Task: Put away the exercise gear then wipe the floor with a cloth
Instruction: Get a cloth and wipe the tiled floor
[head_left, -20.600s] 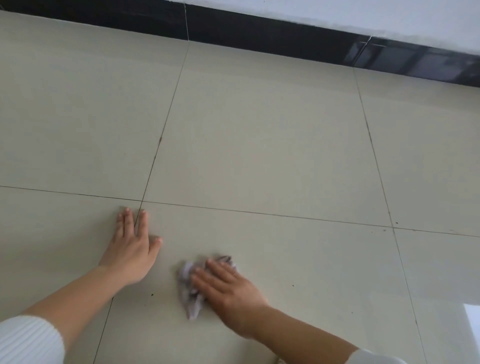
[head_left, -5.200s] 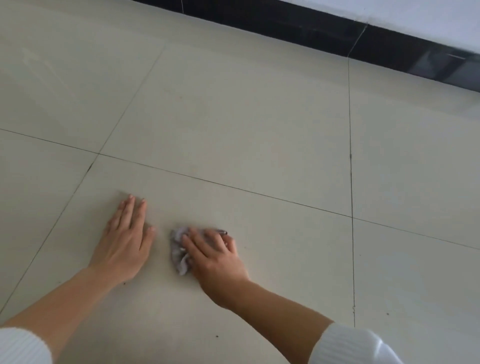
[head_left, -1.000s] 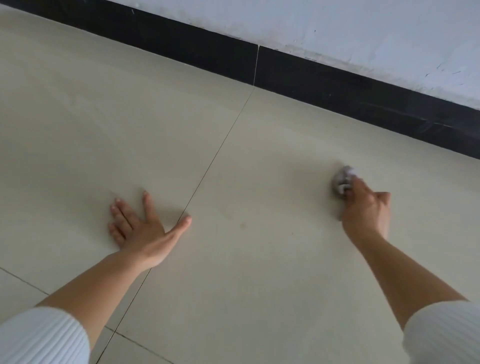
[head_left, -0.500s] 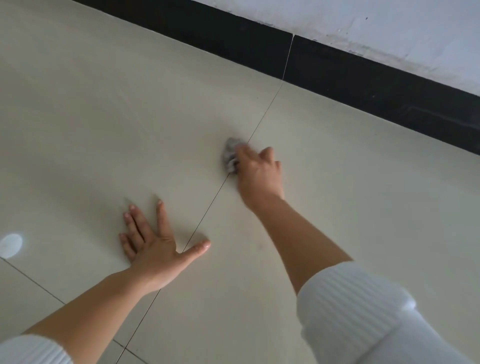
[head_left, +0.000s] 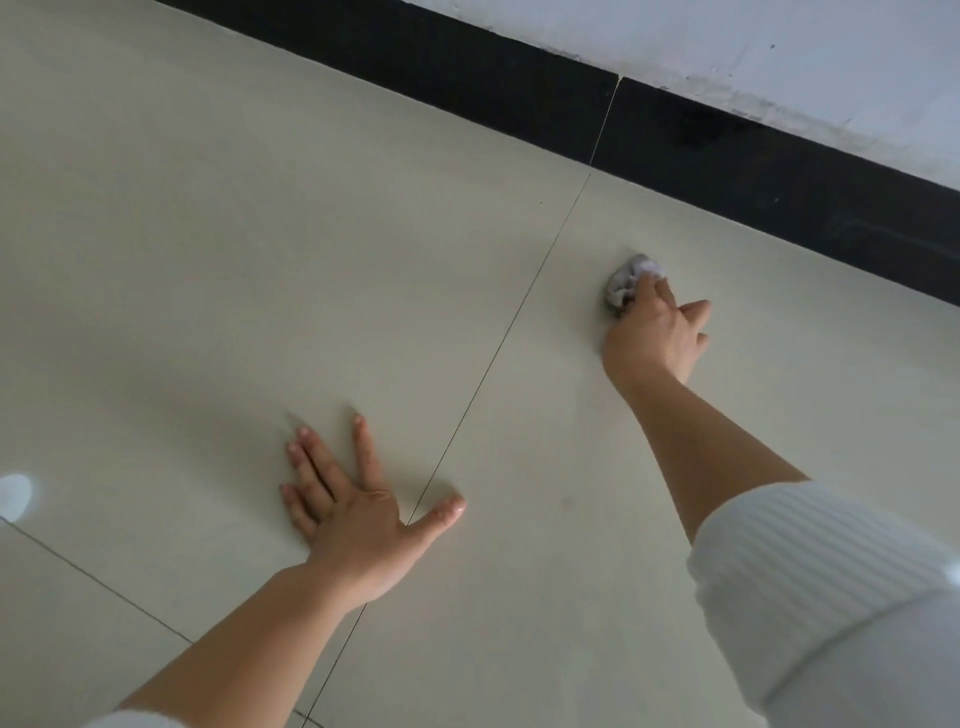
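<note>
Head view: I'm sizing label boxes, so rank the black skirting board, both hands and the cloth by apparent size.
1. black skirting board
2. left hand and right hand: the left looks bigger, but it lies nearer the camera, splayed; unranked.
3. cloth, partly covered by the right hand.

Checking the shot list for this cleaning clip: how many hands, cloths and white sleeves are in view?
Hands: 2, the left hand and the right hand.
Cloths: 1, a grey cloth under the right fingers.
White sleeves: 2, the right sleeve and the left sleeve, barely in frame.
Total: 5.
</note>
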